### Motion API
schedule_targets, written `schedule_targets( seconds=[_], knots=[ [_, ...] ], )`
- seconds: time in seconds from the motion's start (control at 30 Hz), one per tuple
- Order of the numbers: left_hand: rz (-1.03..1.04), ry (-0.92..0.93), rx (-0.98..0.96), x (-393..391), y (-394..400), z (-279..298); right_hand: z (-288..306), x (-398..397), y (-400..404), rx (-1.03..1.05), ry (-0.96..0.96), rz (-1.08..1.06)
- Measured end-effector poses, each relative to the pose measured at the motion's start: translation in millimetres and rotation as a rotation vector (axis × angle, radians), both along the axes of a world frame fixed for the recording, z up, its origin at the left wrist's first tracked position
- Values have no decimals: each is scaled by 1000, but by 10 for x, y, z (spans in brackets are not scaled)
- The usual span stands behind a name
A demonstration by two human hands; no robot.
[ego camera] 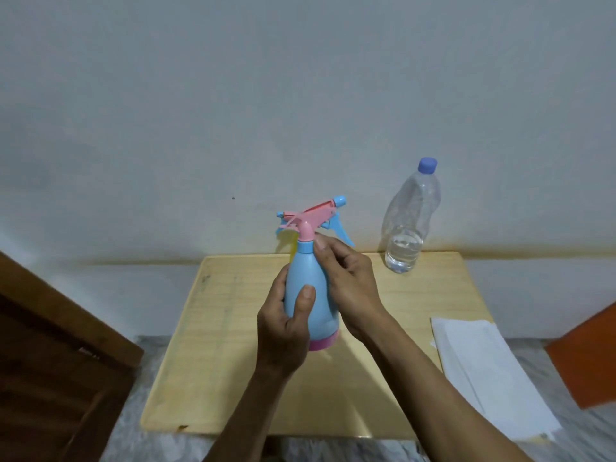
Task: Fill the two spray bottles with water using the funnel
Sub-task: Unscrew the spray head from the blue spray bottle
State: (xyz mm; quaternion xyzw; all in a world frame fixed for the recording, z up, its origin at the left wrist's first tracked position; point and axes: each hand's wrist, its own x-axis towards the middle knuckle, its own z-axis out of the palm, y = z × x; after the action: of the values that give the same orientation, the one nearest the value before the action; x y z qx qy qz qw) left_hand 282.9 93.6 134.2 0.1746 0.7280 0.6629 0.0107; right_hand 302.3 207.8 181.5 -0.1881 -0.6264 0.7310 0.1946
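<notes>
- Head view, centre: a blue spray bottle [308, 288] with a pink base band and a pink spray head is held upright above the light wooden board [233, 328], clear of its surface.
- Left hand [286, 325]: wrapped around the lower body of the blue spray bottle from the left, thumb laid up the near face of the bottle, fingers hidden behind it.
- Right hand [346, 281]: at the bottle's right side, fingertips curled in and gripping the neck just below the pink collar.
- Behind the held bottle, a second spray bottle [293, 243] shows only in part: a yellow sliver of body to the left of the neck and a pink head with blue nozzle and trigger, lying almost in line with the first head. Whether it stands on the board cannot be told.
- Far right corner of the board: a clear water bottle [410, 225] with a blue cap on, standing upright against the wall [300, 95], water filling only its bottom part.
- Right of the board: white sheets of paper [483, 368] on the marbled floor, and beyond them an orange object [590, 355] cut off by the frame edge.
- Near left: a dark wooden panel [56, 361].
</notes>
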Motion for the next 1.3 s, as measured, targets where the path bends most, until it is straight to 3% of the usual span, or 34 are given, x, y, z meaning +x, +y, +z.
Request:
schedule_targets(
  seconds=[0.1,0.23,0.6,0.9,1.13,1.3],
  knots=[
    [0,5,12,-8,16,7,29,-27,-16,5,-38,30],
    [14,17,5,-35,-16,-9,38,-58,-96,-86,-7,-82],
    [47,73,8,-105,-175,47,125,-83,-190,219,86,-74],
    [98,173,-72,-156,-236,-72,157,-147,-374,395,-14,-121],
    [100,174,-101,-212,-281,-109,182,-184,-423,423,-39,-173],
    [35,91,-78,-224,-354,-150,338,-308,-320,392,87,-319]
  ],
)
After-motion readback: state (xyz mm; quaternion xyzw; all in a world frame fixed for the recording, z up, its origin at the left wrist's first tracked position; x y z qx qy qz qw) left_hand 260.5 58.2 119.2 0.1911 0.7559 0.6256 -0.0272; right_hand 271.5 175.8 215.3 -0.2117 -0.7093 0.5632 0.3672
